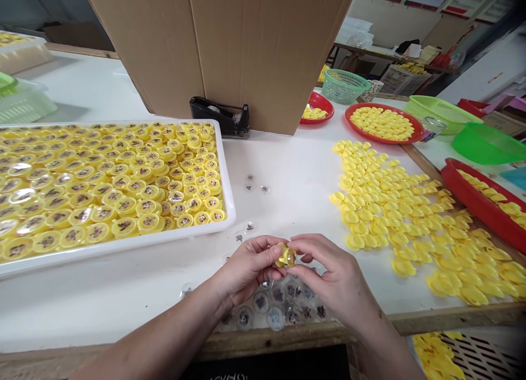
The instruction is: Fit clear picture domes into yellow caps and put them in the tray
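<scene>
White-topped workbench, crowded. Tall brown cardboard carton stands at the far side, black tape dispenser against its foot. To the left, a wide white plastic tray packed with round yellow capsules, each with a printed figure under clear plastic. To the right, loose yellow scalloped plastic pieces lie in a broad drift; beyond them, a round red plastic plate heaped with more. Near edge: small clear plastic domes with dark prints, clustered below the hands. Left hand and right hand together, clamped from both sides on one small yellow capsule with a clear dome, held just above those domes.
</scene>
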`<state>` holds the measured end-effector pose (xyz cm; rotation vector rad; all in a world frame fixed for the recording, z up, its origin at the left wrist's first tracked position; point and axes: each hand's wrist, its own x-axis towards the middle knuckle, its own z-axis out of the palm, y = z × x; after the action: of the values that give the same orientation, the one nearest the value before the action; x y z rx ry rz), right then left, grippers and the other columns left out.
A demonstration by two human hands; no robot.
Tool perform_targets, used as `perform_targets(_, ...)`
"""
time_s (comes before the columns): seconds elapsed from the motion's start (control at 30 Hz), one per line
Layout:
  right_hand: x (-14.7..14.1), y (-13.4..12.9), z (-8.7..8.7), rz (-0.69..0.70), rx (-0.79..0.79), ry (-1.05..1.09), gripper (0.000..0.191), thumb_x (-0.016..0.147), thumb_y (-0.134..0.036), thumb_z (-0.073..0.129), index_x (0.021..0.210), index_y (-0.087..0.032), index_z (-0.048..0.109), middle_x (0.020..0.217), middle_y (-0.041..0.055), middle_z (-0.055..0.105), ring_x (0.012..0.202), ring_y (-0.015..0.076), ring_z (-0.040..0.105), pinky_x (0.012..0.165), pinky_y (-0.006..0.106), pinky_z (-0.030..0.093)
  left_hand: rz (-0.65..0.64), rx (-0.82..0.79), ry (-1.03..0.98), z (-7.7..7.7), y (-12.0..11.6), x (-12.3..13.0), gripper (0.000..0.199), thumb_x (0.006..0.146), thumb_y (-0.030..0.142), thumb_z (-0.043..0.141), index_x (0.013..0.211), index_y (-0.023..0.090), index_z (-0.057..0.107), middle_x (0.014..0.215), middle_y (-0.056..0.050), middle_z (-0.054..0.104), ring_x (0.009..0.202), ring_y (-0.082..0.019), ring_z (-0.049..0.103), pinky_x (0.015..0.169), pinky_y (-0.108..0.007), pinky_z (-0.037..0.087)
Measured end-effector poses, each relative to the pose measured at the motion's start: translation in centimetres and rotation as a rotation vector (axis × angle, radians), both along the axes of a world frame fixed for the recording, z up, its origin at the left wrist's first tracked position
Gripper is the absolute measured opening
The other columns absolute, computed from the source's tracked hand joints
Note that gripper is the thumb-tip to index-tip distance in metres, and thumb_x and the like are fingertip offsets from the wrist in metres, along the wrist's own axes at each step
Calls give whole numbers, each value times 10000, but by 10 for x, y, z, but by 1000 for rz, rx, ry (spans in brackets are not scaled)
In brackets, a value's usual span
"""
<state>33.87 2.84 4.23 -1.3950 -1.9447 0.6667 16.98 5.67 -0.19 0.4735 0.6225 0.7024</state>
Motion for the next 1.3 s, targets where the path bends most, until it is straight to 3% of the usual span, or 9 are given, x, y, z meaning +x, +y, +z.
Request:
perform_targets(0.13, 0, 0, 5, 50, -65, 27, 301, 764, -74, 618, 1008, -248, 638, 947, 24, 655, 812, 164, 629, 698, 283, 541, -5, -9, 18, -1, -1, 2, 335, 715, 313, 751, 945, 91, 653, 770, -68, 653, 571, -74, 588, 515, -145, 461)
perform_targets(0.33, -5, -1, 4, -21, -65, 49, 188, 797, -148, 636, 962, -238, 639, 878, 10, 659, 769, 156, 639, 692, 281, 539, 9, -19, 10, 1, -2, 2, 333, 704, 315, 762, 930, 96, 654, 815, -61, 646, 620, -73, 587, 553, -150, 479)
perform_targets(0.63, -2, 0, -3, -32, 100, -45, 256, 787, -133, 647, 1027, -221, 648, 1136, 83, 576, 1012, 209, 597, 849, 363, 532, 34, -9, -24, 1, 0, 0, 321, 721, 272, 753, 972, 102, 646, 855, -54, 639, 649, -72, 604, 588, -151, 512)
perform_targets(0.77, -2, -1, -9, -33, 21, 102, 222, 806, -170, 648, 1011, -255, 666, 1078, 52, 595, 1048, 206, 586, 861, 354, 527, 28, -19, -13, 1, -1, 2, 333, 711, 265, 761, 976, 100, 645, 833, -43, 632, 650, -69, 602, 597, -151, 515)
perform_targets(0.9, -4, 0, -12, -107, -64, 275, 281, 745, -176, 709, 1006, -242, 628, 1136, 49, 559, 923, 178, 640, 820, 334, 556, 29, -23, 3, 1, -2, 2, 339, 702, 284, 767, 962, 100, 649, 854, -50, 640, 635, -69, 602, 585, -155, 511)
perform_targets(1.0, -4, 2, -6, -93, -56, 99, 177, 762, -177, 691, 929, -227, 657, 965, 32, 616, 802, 160, 636, 716, 304, 553, 30, -17, 3, 0, -1, 1, 331, 708, 290, 761, 960, 105, 652, 864, -56, 646, 651, -79, 611, 582, -158, 509)
perform_targets(1.07, -3, 1, 0, -41, -49, -17, 206, 799, -154, 647, 988, -236, 662, 866, 16, 640, 760, 153, 626, 674, 290, 535, 32, -14, 8, -1, 0, 1, 329, 717, 292, 753, 968, 105, 652, 841, -54, 647, 646, -80, 612, 577, -156, 505)
perform_targets(1.2, -3, -3, 4, 8, -1, -112, 338, 833, -98, 576, 1149, -215, 595, 978, 39, 664, 839, 156, 634, 735, 291, 520, 16, 19, 19, -2, 1, 0, 340, 745, 297, 729, 1004, 93, 646, 856, -85, 664, 654, -86, 617, 592, -158, 500)
perform_targets(1.3, -5, -6, 3, -54, 37, -105, 298, 819, -107, 594, 1105, -187, 582, 960, 37, 673, 808, 146, 646, 722, 268, 522, 27, 20, 27, -2, 1, 1, 352, 734, 298, 739, 1010, 101, 646, 895, -93, 667, 671, -95, 623, 600, -168, 500)
